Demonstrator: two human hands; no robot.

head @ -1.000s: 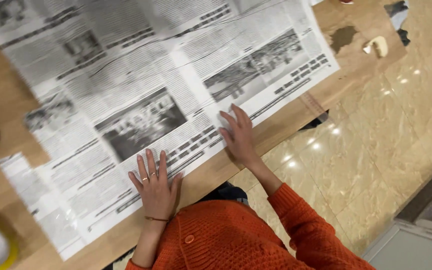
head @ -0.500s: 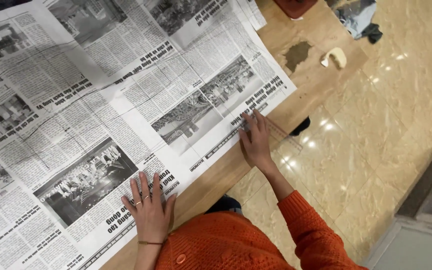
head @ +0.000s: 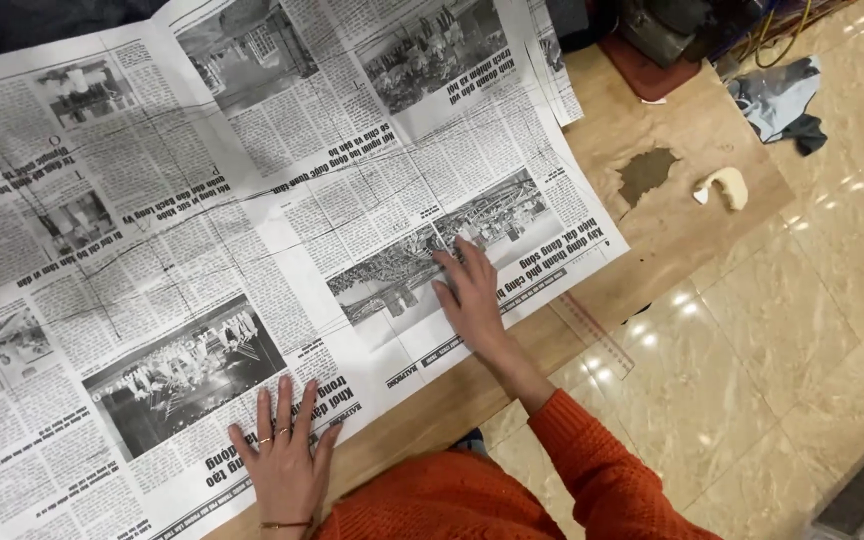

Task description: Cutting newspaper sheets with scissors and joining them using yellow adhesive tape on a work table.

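A large sheet of newspaper (head: 252, 220) lies spread flat over a wooden table (head: 682, 200). My left hand (head: 284, 455) rests palm down, fingers spread, on the paper's near edge. Rings show on its fingers and a thin bracelet sits at the wrist. My right hand (head: 470, 292) presses flat on a photo near the paper's right part, fingers apart. Both arms wear orange sleeves (head: 602, 470). Neither hand grips anything.
A clear ruler (head: 592, 330) lies at the table's near edge, partly under the paper. A small pale curled scrap (head: 722, 185) and a dark worn patch (head: 644, 172) are on the table's right end. A dark red object (head: 642, 70) and grey cloth (head: 777, 100) lie beyond. Glossy tiled floor (head: 772, 380) at right.
The view has shifted, so the newspaper sits lower and further right in frame. My right hand slid from the paper's near edge up onto the printed photo. My left hand stays flat.
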